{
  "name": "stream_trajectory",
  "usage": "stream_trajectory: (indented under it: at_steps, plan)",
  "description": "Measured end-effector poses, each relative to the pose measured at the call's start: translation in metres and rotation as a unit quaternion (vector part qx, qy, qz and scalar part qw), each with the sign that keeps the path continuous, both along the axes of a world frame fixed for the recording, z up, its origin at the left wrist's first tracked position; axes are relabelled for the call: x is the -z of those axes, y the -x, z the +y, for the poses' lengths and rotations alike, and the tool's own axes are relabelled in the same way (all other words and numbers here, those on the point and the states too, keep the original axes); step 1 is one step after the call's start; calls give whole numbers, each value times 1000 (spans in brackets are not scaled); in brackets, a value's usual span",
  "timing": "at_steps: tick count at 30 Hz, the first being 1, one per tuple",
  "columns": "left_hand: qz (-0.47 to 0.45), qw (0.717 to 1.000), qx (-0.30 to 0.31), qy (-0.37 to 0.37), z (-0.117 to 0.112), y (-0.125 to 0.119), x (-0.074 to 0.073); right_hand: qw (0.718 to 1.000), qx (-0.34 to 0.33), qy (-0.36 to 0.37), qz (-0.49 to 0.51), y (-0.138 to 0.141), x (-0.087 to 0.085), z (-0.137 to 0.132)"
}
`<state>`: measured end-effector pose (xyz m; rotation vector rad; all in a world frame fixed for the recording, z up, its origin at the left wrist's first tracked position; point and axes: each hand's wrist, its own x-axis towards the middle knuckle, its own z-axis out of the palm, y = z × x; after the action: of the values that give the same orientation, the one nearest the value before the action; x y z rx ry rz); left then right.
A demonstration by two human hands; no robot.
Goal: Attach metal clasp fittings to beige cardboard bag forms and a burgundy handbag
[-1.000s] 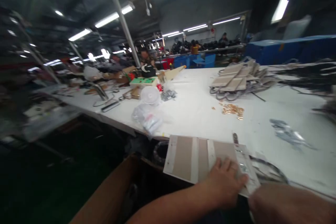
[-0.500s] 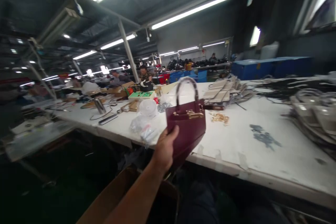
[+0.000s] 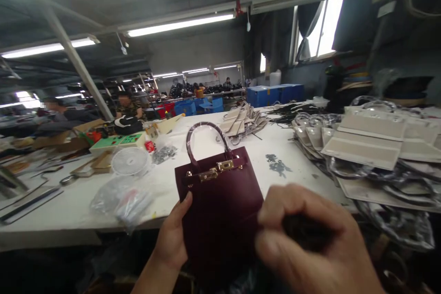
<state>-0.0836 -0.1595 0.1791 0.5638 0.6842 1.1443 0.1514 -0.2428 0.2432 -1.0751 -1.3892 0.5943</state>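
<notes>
A burgundy handbag (image 3: 220, 211) with a wrapped arched handle (image 3: 203, 126) and a gold-coloured clasp (image 3: 220, 168) is held up in front of the table. My left hand (image 3: 172, 236) grips its left side, thumb on the front panel and the other fingers hidden behind. At the bag's right edge, nearer the camera, is my right hand (image 3: 320, 239), slightly blurred. Its fingers are curled, thumb and forefinger close together in a pinch. What they hold, if anything, cannot be made out.
On the white table (image 3: 165, 197) lie plastic bags (image 3: 120, 197), a white round fan-like item (image 3: 130, 161), grey small parts (image 3: 277, 165) and beige bag pieces (image 3: 365, 138) stacked at right. Blue boxes (image 3: 272, 94) stand behind. A co-worker (image 3: 127, 105) sits across at left.
The view has swung right. The bag has come closer and turned its front more towards me, still in my left hand. My right hand has come into view.
</notes>
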Motion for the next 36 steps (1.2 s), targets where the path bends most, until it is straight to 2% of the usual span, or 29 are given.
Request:
stream_trajectory:
  at_steps: [2, 4, 7, 9, 11, 13, 15, 18, 21, 26, 29, 32, 36]
  plan:
    - [-7, 1000, 10, 0, 4, -3, 11, 992, 72, -92, -42, -8, 14, 51]
    - [-15, 1000, 20, 0, 7, -6, 23, 985, 86, -104, -108, -18, 34, 91]
    - [-32, 999, 38, 18, 12, -9, 42, 986, 76, -91, -115, -31, 63, 119]
    - [-43, 997, 47, 39, 16, -10, 54, 994, 51, -69, -61, -36, 77, 122]
    - [-51, 995, 55, 61, 21, -12, 64, 1000, 18, -1, 18, -39, 86, 122]
    - [-54, 993, 69, 83, 26, -13, 72, 992, -11, 87, 93, -42, 94, 123]
    - [-50, 991, 77, 99, 31, -15, 77, 979, -28, 142, 146, -45, 102, 127]
    - [-17, 992, 63, 104, 37, -19, 79, 965, -42, 159, 206, -47, 114, 133]
    - [68, 996, 21, 62, 44, -25, 78, 953, -41, 161, 255, -46, 124, 137]
    - [192, 978, -75, -28, 53, -37, 88, 957, -40, 177, 227, -47, 141, 136]
    - [175, 978, -109, -29, 54, -44, 95, 957, -31, 187, 220, -49, 151, 137]
    - [135, 985, -106, -24, 52, -51, 98, 954, -9, 202, 223, -53, 159, 140]
    - [132, 986, -99, -12, 50, -56, 103, 950, -4, 219, 223, -58, 169, 143]
